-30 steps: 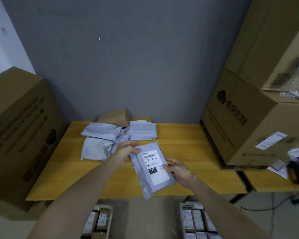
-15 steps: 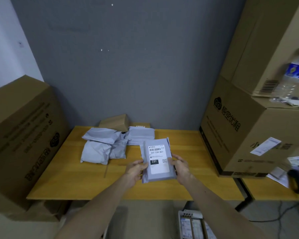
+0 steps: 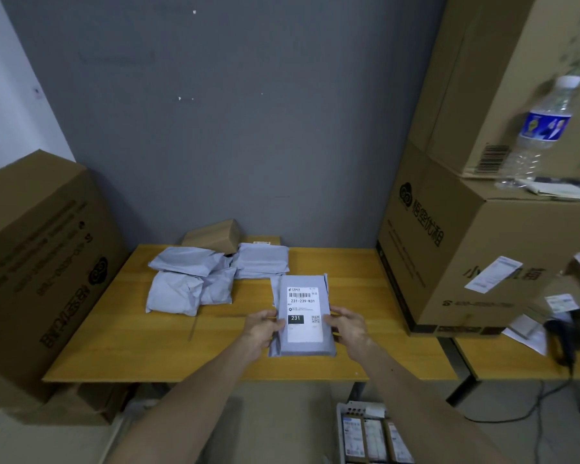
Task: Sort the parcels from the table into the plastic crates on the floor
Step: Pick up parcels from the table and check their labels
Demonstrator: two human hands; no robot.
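A grey poly-bag parcel point(image 3: 303, 344) with a white label marked 231 is held upright above the wooden table point(image 3: 114, 346), label facing me. My left hand point(image 3: 262, 329) grips its left edge and my right hand point(image 3: 349, 328) grips its right edge. Behind it, several more grey parcels point(image 3: 188, 283) lie in a heap at the table's back, with a small brown box point(image 3: 215, 234) on top of them. A plastic crate point(image 3: 372, 433) holding labelled parcels shows on the floor below the table's front edge, partly cut off by the frame.
Large cardboard boxes stand at the left point(image 3: 41, 262) and the right point(image 3: 476, 256), the right one stacked with another. A water bottle point(image 3: 539, 132) stands on the right box. A second table point(image 3: 523, 363) with papers and a dark scanner point(image 3: 563, 336) adjoins at the right.
The parcel has turned from a tilt to square and upright, with both hands now on its side edges. My view has risen, so the left floor crate has dropped out of sight.
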